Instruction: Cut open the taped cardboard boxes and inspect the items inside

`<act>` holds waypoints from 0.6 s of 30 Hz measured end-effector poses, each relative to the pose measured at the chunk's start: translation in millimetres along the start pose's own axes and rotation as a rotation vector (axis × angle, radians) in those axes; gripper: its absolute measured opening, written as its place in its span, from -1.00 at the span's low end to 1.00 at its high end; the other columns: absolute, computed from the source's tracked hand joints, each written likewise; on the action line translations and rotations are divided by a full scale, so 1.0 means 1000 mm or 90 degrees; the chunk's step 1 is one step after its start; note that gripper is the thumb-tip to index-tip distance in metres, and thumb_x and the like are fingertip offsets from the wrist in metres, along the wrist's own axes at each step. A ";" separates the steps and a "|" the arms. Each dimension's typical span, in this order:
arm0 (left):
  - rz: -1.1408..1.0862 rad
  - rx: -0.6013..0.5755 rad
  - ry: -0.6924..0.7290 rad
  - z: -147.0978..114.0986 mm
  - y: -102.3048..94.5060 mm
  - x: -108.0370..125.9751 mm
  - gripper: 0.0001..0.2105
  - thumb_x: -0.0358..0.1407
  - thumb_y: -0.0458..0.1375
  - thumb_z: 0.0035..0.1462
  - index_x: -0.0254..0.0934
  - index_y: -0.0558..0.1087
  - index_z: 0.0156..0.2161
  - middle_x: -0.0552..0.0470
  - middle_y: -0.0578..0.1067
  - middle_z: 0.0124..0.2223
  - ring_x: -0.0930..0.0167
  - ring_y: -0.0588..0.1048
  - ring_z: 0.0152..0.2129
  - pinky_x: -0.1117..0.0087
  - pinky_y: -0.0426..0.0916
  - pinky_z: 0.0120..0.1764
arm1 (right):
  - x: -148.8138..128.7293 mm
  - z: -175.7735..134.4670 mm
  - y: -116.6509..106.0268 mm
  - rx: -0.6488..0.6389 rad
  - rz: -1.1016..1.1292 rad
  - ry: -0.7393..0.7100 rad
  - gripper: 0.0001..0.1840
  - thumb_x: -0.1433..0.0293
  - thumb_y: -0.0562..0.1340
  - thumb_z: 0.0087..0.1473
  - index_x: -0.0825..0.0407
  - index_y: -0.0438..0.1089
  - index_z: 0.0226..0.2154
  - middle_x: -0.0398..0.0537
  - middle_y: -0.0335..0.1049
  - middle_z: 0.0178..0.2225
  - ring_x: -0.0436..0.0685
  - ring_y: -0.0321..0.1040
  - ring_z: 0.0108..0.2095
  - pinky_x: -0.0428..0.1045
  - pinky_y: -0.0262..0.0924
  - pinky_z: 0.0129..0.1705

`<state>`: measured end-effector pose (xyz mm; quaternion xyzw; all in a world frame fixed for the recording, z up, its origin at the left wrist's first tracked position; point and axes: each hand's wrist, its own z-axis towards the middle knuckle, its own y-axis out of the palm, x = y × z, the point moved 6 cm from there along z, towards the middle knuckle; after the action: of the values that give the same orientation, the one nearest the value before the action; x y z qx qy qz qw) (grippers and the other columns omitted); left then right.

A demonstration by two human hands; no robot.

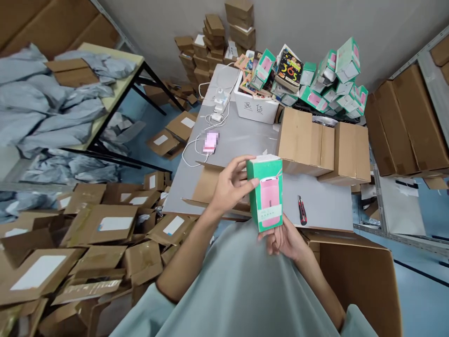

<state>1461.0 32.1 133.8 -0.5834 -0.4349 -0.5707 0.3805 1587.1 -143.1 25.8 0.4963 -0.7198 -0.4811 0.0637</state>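
A green product box (254,199) with a pink picture on its front is held upright before my body, over the near edge of the grey table (249,133). My left hand (235,183) grips its upper left side, thumb across the front. Under the lower end, my right hand (278,238) supports it with curled fingers, partly hidden by the box. On the table to the right lies a red and black utility knife (301,210). An open cardboard box (205,185) sits behind my left hand.
Closed cartons (305,140) stand on the table's right side. Behind them are a white bin (257,110) of books and piled green boxes (317,96). A phone (210,142) with a cable lies left. Cartons (115,224) cover the left floor; a large open carton (358,276) stands right.
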 end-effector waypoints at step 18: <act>-0.004 0.165 -0.040 0.011 -0.007 -0.018 -0.27 -0.02 0.55 0.14 -0.10 0.43 0.33 -0.14 0.59 0.20 0.27 0.71 -0.10 0.30 0.64 -0.09 | -0.056 -0.033 0.009 0.518 -0.537 -0.443 -0.13 -0.01 0.43 0.28 -0.13 0.26 0.50 0.22 0.40 0.39 0.34 0.60 0.13 0.22 0.64 0.09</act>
<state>1458.4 44.0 114.7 -0.5454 -0.5185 -0.4926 0.4371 1628.1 -120.1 71.3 0.5354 -0.5667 -0.2875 -0.5564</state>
